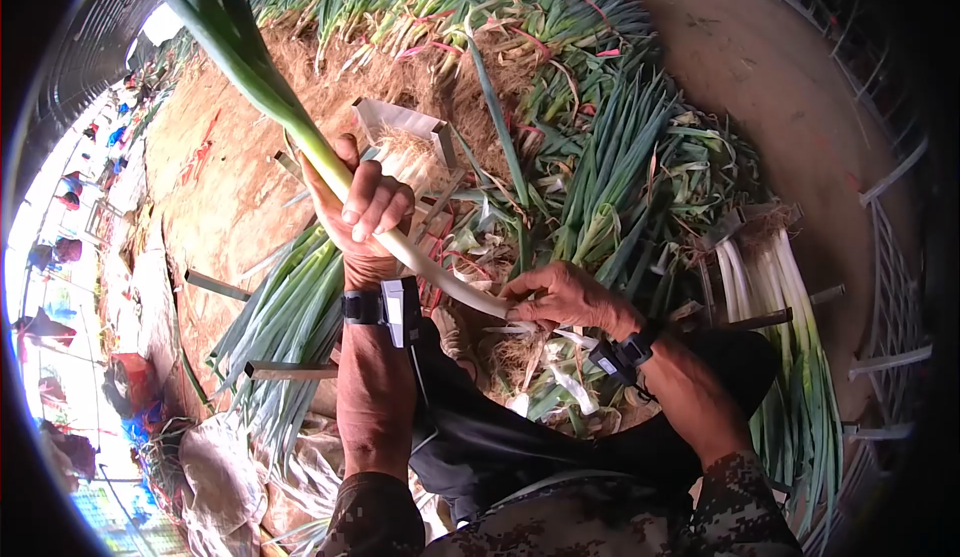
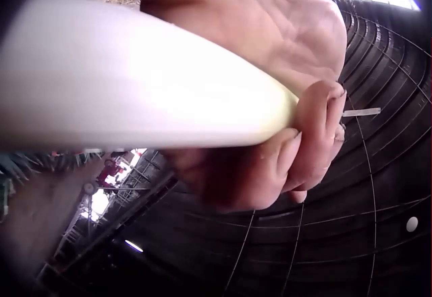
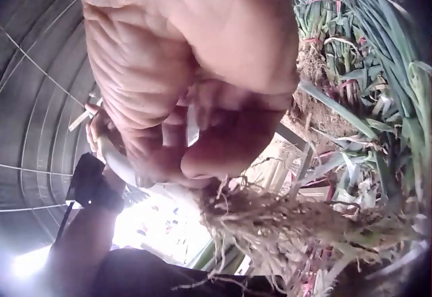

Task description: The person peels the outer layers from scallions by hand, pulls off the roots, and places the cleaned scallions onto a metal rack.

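Note:
A long green onion [image 1: 435, 273] slants across the head view, its green leaves at the upper left and its white end at the lower right. My left hand [image 1: 378, 207] grips it around the middle of the stalk, with the fingers curled over it. In the left wrist view the white stalk [image 2: 142, 81] lies across the palm. My right hand [image 1: 572, 299] pinches the white end between thumb and fingers. Just past those fingertips, in the right wrist view, hangs a tangle of pale roots [image 3: 270, 226].
Green onions lie in a bundle [image 1: 290, 312] on a rack at my left and in another [image 1: 800, 357] at my right. Ahead is a pile of leaves and stalks [image 1: 610, 157]. A metal bracket [image 1: 400, 122] stands beyond my left hand. Tied bunches [image 1: 450, 2] line the back.

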{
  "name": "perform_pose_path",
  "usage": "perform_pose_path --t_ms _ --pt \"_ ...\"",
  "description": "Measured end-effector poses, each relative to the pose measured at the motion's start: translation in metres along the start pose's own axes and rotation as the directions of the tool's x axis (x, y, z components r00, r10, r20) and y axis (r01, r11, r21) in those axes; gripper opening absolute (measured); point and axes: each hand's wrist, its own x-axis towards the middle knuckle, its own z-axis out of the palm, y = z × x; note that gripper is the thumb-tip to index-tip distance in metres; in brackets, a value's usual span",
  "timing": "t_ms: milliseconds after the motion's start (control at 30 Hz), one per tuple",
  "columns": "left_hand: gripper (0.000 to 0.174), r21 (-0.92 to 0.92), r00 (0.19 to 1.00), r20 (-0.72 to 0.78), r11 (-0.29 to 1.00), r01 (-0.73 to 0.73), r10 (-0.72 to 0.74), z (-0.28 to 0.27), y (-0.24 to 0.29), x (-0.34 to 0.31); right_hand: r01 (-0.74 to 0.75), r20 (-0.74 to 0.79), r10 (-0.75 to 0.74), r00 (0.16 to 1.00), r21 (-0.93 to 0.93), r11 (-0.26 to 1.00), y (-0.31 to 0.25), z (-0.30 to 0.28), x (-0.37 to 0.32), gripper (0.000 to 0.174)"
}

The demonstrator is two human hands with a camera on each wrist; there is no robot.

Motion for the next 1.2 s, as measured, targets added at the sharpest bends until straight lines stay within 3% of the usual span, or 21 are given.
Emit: perform_pose_path --t_ms 67,167,367,467,567,667,700,800,867,967,1067,1200 --pt "0.056 -0.014 1.000 0.013 1.000 0.015 -0.014 -0.005 0.001 0.000 -0.013 -0.101 0.009 0.995 -0.045 0.999 0.002 0.004 -0.004 0.025" --pt "0.058 -0.020 0.999 0.024 1.000 0.024 -0.024 -0.011 0.000 0.003 0.289 -0.194 -0.394 0.899 -0.413 0.863 0.016 0.009 -0.002 0.017" --pt "0.058 0.021 1.000 -0.001 0.999 0.025 -0.025 -0.012 0.005 0.001 0.287 -0.195 -0.427 0.883 -0.495 0.820 0.017 0.008 -0.017 0.012" --pt "0.055 0.054 1.000 -0.005 0.998 -0.019 0.019 -0.008 0.017 -0.002 0.062 -0.364 -0.266 0.892 -0.485 0.873 0.059 -0.004 -0.042 0.015" --pt "0.056 0.021 0.998 -0.009 0.998 -0.057 0.057 -0.006 0.018 -0.006 -0.131 -0.460 -0.177 0.870 -0.562 0.817 0.125 -0.020 -0.058 0.019" --pt "0.057 -0.019 0.998 0.030 0.999 -0.051 0.051 -0.005 0.029 -0.005 -0.297 -0.489 0.039 0.872 -0.463 0.836 0.158 -0.032 -0.079 0.021" --pt "0.058 -0.051 0.998 0.038 0.997 -0.054 0.056 -0.003 0.026 -0.005 -0.326 -0.382 0.103 0.918 -0.582 0.745 0.133 -0.034 -0.076 0.027" --pt "0.058 -0.097 0.996 0.075 0.994 -0.042 0.050 -0.002 0.015 0.000 -0.050 -0.337 -0.036 0.941 -0.242 0.969 0.083 -0.019 -0.047 0.037" --pt "0.058 -0.097 0.996 0.085 0.995 -0.021 0.029 0.000 0.009 0.001 0.001 -0.209 0.001 0.978 0.009 1.000 0.029 -0.013 -0.029 0.041" --pt "0.055 -0.114 0.997 0.081 0.993 0.017 -0.007 0.000 0.000 0.003 -0.003 0.041 -0.006 0.999 0.201 0.980 -0.007 -0.008 -0.009 0.039" --pt "0.049 -0.108 0.997 0.069 0.993 0.053 -0.045 0.003 -0.004 0.003 -0.053 0.228 0.027 0.973 0.107 0.993 0.000 -0.006 0.006 0.035" --pt "0.050 -0.109 0.996 0.074 0.993 0.050 -0.043 0.001 -0.003 0.003 0.016 0.097 -0.040 0.994 0.235 0.972 0.017 0.002 0.002 0.028"
